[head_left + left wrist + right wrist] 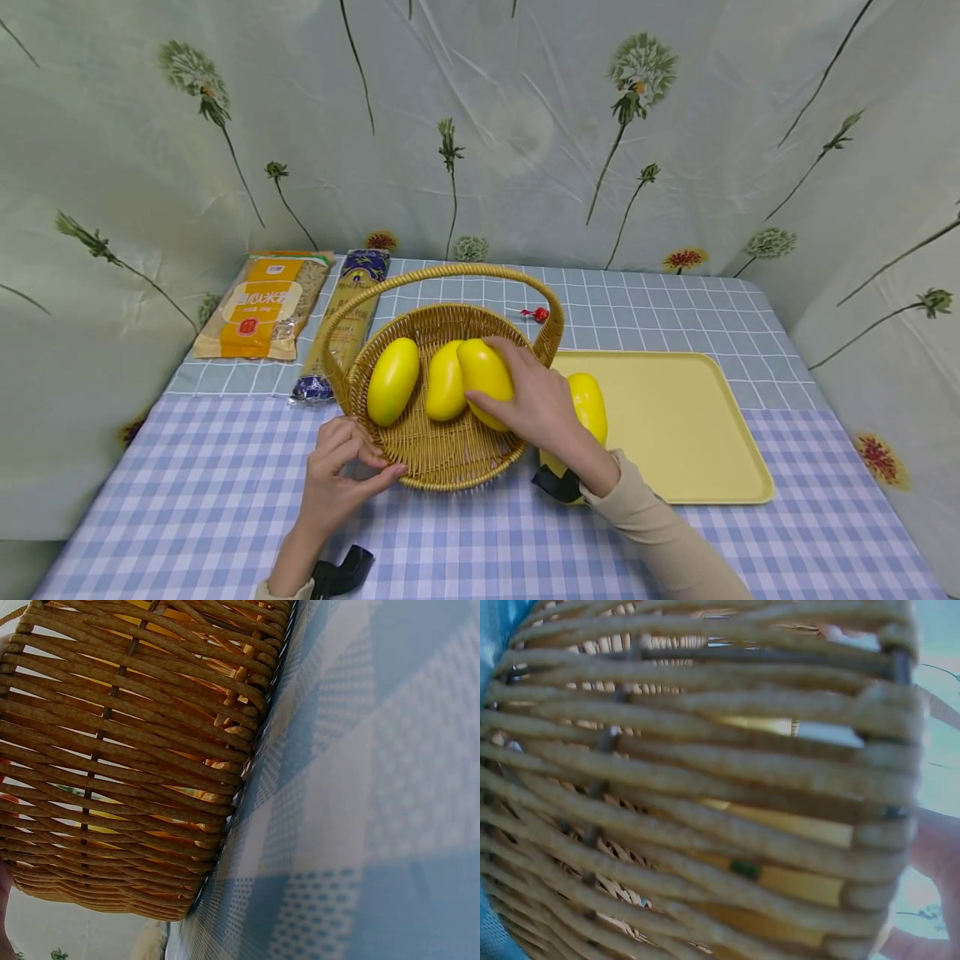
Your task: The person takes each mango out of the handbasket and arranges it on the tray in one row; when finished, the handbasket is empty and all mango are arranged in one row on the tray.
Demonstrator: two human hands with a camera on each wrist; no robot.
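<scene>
Head: basket hdl (465, 270) overlaps pasta pkt (356, 321).

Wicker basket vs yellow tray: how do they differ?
The wicker basket is round and deep; the yellow tray is rectangular and shallow. The basket is woven; the tray looks smooth. The left hand grips the basket; neither hand holds the tray. Both rest on checked cloth.

Table (450, 550) bears blue-white checked cloth (187, 500) below the left fingers (348, 435), grey gridded cloth (637, 308) beyond them, wicker basket (442, 454) touching them, yellow tray (675, 433) right of the right fingers (517, 360), small red item (539, 315) just beyond these, and, beyond the left fingers, a slim packet (354, 323) with an orange-labelled bag (258, 308) farther left.
</scene>
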